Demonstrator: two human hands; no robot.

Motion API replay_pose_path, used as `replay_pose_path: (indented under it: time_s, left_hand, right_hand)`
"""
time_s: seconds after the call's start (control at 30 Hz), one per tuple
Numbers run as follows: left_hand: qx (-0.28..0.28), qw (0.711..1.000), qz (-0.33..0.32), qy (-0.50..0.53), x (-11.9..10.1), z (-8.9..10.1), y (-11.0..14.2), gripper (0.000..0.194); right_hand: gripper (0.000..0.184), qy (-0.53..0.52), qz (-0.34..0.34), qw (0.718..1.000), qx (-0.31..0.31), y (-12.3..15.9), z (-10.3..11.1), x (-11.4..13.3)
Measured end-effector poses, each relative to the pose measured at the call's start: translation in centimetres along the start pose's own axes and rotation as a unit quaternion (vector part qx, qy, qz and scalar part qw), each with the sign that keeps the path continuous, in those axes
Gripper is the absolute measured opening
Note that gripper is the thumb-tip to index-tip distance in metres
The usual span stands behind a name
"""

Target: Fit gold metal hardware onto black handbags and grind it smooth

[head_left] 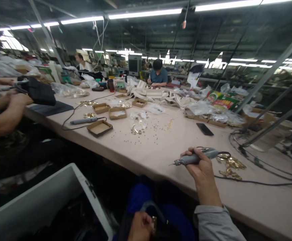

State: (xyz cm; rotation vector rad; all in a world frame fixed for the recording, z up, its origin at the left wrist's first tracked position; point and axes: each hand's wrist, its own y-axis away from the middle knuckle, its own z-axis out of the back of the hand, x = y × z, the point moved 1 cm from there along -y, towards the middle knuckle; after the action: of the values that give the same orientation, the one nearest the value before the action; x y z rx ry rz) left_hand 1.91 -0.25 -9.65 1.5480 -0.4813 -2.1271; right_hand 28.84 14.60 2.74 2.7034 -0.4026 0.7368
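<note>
My right hand (201,168) is closed around a grey electric screwdriver (195,158) over the near edge of the long pale table (158,147), its tip pointing left. A pile of gold metal fittings (231,166) lies just right of that hand. My left hand (140,227) is down in my lap below the table edge, closed on a small gold-coloured piece (154,225) against a dark blue bag (148,201); what the piece is cannot be made out.
Small cardboard trays (100,128), a second screwdriver (83,121) with its cable, scattered screws (146,129) and a black phone (205,129) lie on the table. A co-worker's arms (5,113) hold a black bag (39,91) at left. A grey bin (42,201) stands near left. Cables (261,164) run at right.
</note>
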Motion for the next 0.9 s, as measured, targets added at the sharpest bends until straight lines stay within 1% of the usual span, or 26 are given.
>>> replay_pose_path:
  time_s: [0.03, 0.1, 0.17, 0.23, 0.3, 0.4, 0.5, 0.57, 0.67, 0.9]
  left_hand:
    - [0.013, 0.999, -0.024, 0.021, 0.4, -0.1, -0.1, 0.014]
    - [0.045, 0.997, -0.048, 0.036, 0.9, -0.1, -0.1, 0.009]
    - [0.082, 0.993, -0.072, 0.036, 1.2, -0.1, 0.0, 0.005]
    - [0.108, 0.990, -0.089, 0.036, 1.4, -0.1, 0.2, 0.003]
    - [0.118, 0.988, -0.090, 0.038, 1.6, 0.0, 0.4, 0.004]
    - [0.122, 0.988, -0.087, 0.043, 2.0, 0.0, 0.7, 0.004]
    - [0.124, 0.987, -0.090, 0.045, 2.3, 0.0, 0.7, 0.005]
    - [0.123, 0.987, -0.095, 0.044, 2.4, 0.0, 0.6, 0.006]
    - [0.119, 0.987, -0.103, 0.037, 2.5, 0.0, 0.4, 0.007]
    - [0.119, 0.986, -0.115, 0.023, 2.9, 0.1, 0.2, 0.011]
  right_hand:
    - [0.025, -0.006, -0.011, 1.000, -0.013, 2.1, 0.5, -0.4]
    - [0.024, -0.010, -0.026, 0.999, -0.042, 5.7, 1.6, -1.3]
    - [0.024, -0.008, -0.035, 0.998, -0.061, 8.7, 2.7, -2.2]
    - [0.024, -0.003, -0.044, 0.996, -0.073, 10.9, 3.9, -3.1]
    - [0.023, 0.007, -0.058, 0.994, -0.089, 12.4, 5.0, -4.1]
    - [0.022, 0.027, -0.073, 0.989, -0.128, 13.6, 6.7, -5.8]
    - [0.021, 0.038, -0.087, 0.981, -0.167, 14.3, 8.2, -7.3]
    - [0.021, 0.035, -0.095, 0.978, -0.180, 14.5, 8.9, -8.0]
    - [0.023, 0.030, -0.095, 0.980, -0.171, 14.7, 9.3, -8.6]
    - [0.024, 0.027, -0.097, 0.983, -0.151, 14.6, 9.2, -9.1]
